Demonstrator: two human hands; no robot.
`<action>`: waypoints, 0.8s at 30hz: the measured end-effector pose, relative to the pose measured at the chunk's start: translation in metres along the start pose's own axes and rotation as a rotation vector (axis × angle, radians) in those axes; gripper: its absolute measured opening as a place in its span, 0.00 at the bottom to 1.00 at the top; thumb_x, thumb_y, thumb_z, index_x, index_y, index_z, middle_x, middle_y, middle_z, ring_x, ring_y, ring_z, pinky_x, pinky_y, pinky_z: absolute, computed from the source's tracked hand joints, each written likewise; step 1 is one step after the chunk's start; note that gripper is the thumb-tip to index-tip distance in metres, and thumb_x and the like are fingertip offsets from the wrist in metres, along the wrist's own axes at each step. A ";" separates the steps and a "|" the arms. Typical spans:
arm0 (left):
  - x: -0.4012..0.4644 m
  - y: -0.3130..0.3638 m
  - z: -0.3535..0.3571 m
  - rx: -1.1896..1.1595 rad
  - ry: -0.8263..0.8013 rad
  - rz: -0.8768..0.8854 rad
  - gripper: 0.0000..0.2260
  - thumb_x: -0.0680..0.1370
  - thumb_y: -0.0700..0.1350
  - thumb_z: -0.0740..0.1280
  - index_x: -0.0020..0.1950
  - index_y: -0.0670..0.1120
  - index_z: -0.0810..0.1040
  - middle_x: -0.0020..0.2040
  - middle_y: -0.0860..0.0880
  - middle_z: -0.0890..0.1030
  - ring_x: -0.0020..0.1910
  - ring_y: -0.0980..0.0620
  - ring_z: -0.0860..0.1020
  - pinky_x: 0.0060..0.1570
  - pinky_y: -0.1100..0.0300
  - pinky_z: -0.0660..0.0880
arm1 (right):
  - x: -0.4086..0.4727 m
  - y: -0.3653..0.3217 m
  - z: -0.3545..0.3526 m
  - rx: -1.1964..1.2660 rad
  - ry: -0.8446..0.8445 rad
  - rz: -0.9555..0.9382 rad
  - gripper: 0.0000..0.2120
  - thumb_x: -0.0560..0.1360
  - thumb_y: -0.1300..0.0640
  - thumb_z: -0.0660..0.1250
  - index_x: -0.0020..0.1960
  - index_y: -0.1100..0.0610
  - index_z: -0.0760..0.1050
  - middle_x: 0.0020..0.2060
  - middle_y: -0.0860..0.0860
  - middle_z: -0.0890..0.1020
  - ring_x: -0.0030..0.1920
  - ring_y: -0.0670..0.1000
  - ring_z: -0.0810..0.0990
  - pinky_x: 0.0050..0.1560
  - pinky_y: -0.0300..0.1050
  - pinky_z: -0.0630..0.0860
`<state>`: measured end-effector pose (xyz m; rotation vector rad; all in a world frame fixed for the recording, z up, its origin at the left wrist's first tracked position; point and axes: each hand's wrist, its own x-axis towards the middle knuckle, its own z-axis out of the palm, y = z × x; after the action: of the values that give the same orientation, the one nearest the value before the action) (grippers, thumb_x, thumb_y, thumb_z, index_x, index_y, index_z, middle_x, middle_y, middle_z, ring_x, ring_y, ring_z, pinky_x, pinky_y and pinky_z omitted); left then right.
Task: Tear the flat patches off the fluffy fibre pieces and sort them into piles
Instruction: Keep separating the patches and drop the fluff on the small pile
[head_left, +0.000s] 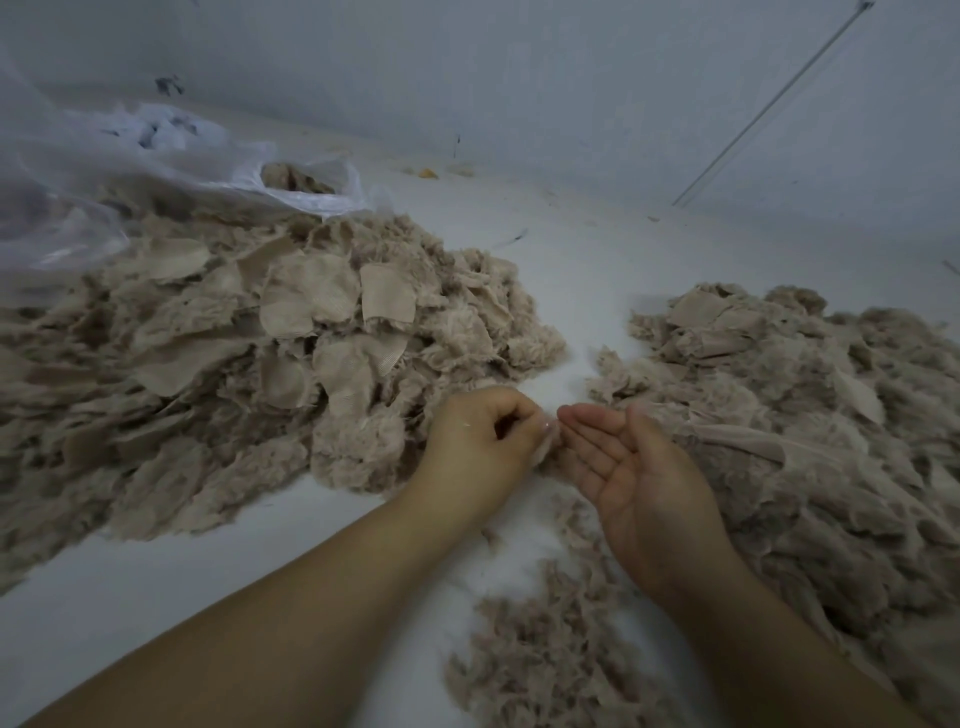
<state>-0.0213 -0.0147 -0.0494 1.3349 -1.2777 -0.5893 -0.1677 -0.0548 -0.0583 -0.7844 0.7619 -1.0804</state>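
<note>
Head view showed the left hand (480, 439) pinching a small fluffy fibre piece (546, 448) between both hands, the right hand (636, 480) lying released, palm up (fingers straight). Beige piles (270, 343) flanked them on the white floor (566, 249).

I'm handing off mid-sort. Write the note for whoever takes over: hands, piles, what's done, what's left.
Left hand: fingers curled, pinching a small fibre piece at the fingertips.
Right hand: open, palm up, holding nothing, right beside the left.
Left pile: large, many flat patches showing on top, clear bag behind it.
Right pile: large, mostly fluffy, a few patches visible.
Near scatter: loose fluff in front of the right arm.
Done: cannot tell which pile is already sorted.
Left: finish the pinched piece, then work through the rest.
</note>
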 end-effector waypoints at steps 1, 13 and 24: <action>-0.002 0.004 0.000 -0.102 0.007 0.001 0.10 0.77 0.37 0.69 0.36 0.44 0.81 0.24 0.56 0.76 0.22 0.62 0.72 0.26 0.69 0.68 | 0.000 0.000 0.000 -0.003 0.005 0.002 0.23 0.83 0.48 0.56 0.59 0.66 0.77 0.54 0.61 0.85 0.59 0.56 0.83 0.63 0.52 0.76; -0.005 0.013 0.000 -0.349 0.111 -0.034 0.13 0.80 0.39 0.66 0.35 0.44 0.78 0.23 0.53 0.75 0.20 0.58 0.70 0.23 0.66 0.68 | -0.002 0.001 0.002 -0.106 -0.003 -0.036 0.09 0.81 0.62 0.63 0.53 0.65 0.80 0.55 0.59 0.85 0.58 0.54 0.84 0.60 0.48 0.80; -0.004 0.011 0.007 -0.563 -0.143 -0.176 0.10 0.83 0.37 0.56 0.51 0.36 0.77 0.39 0.38 0.83 0.24 0.46 0.72 0.22 0.61 0.70 | -0.005 0.002 -0.001 -0.308 -0.173 -0.089 0.02 0.74 0.65 0.72 0.46 0.62 0.83 0.39 0.62 0.83 0.41 0.58 0.83 0.47 0.48 0.80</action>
<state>-0.0320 -0.0115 -0.0423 0.9463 -1.0038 -1.0935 -0.1693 -0.0495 -0.0595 -1.1678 0.7604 -0.9699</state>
